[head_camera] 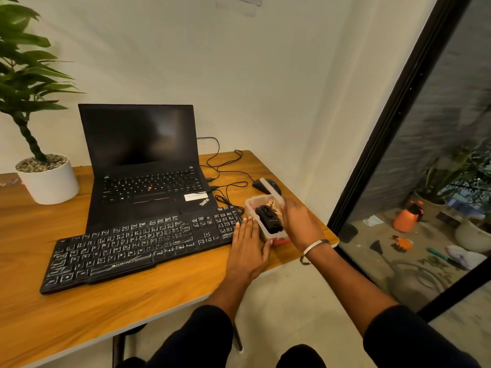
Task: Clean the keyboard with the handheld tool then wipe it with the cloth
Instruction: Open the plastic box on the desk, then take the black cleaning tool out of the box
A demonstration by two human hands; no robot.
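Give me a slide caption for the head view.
Left hand steadies clear box; right hand reaches for black tool beside keyboard.

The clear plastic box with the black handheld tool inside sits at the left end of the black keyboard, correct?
Not quite: in the head view the clear plastic box, holding the black handheld tool, sits at the right end of the black keyboard, not the left.

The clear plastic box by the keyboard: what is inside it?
Inside the clear plastic box lies a black handheld tool, with something tan behind it. The right hand covers the box's right part, so the rest, any cloth included, cannot be seen.
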